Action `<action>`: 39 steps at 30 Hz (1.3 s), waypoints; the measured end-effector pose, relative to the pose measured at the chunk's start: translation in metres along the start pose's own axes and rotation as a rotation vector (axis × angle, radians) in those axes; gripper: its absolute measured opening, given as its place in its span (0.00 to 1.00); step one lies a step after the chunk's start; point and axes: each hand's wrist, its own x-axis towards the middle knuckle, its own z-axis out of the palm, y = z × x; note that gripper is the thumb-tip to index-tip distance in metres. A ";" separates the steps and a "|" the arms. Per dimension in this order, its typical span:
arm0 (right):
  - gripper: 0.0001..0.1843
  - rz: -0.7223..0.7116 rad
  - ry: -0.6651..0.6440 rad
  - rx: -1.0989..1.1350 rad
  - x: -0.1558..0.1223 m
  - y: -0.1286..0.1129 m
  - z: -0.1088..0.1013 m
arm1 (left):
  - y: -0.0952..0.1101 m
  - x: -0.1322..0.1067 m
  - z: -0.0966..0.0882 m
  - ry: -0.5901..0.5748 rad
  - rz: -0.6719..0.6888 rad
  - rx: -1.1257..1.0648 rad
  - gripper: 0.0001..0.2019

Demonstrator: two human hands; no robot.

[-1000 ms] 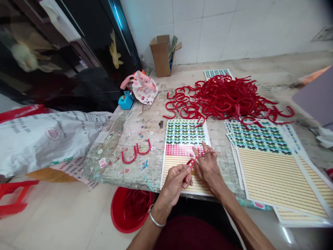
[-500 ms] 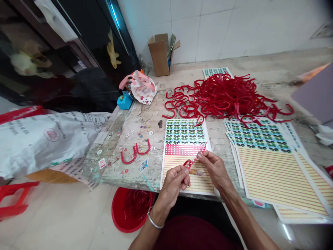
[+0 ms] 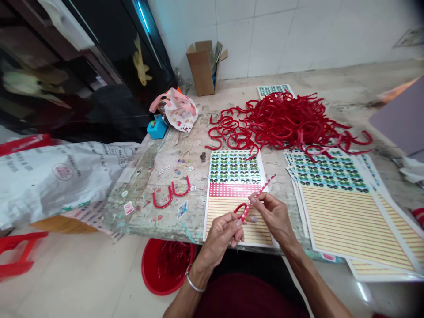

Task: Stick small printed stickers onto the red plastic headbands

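Observation:
My left hand (image 3: pixel 223 234) is closed in a pinch on a curved red band (image 3: pixel 239 206), whose loop shows above the fingers. A red strip with white dots (image 3: pixel 266 183) slants up to the right from this pinch. Thumb and finger of my right hand (image 3: pixel 273 216) press on that strip partway along, and its free end sticks out beyond them. Both hands are over a sticker sheet (image 3: pixel 236 190) with green-blue pictures, a red dotted block and yellow striped rows. Whether the strip lies stuck along the band is hard to make out.
A heap of red bands (image 3: pixel 291 119) lies at the back right. More sheets (image 3: pixel 354 225) overlap at the right edge. Two U-shaped red bands (image 3: pixel 162 201) lie left. A red basket (image 3: pixel 145 269) stands below the table's edge. A cardboard box (image 3: pixel 200 70) and pink-handled bag (image 3: pixel 180 112) are behind.
The dotted strip now reaches farther up and right past my right fingers, with more of its length showing. My hands stay nearly in place, still pinching.

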 end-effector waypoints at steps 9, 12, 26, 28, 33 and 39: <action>0.16 0.166 -0.134 0.154 -0.001 -0.003 0.007 | 0.003 -0.002 -0.001 -0.035 0.003 -0.084 0.09; 0.16 0.211 -0.119 0.156 -0.002 -0.002 0.007 | 0.004 -0.002 0.000 -0.045 0.002 -0.104 0.09; 0.10 -0.243 0.142 -0.367 -0.002 -0.015 0.008 | 0.007 -0.002 0.000 -0.075 0.100 0.308 0.16; 0.09 -0.300 0.165 -0.434 -0.002 -0.016 0.007 | 0.006 -0.001 0.001 -0.063 0.107 0.324 0.16; 0.06 -0.407 0.201 -0.523 -0.002 -0.012 0.006 | 0.000 0.001 0.001 0.004 0.102 0.278 0.14; 0.06 -0.415 0.219 -0.533 -0.006 -0.011 0.006 | -0.004 0.006 0.000 0.067 0.096 0.226 0.13</action>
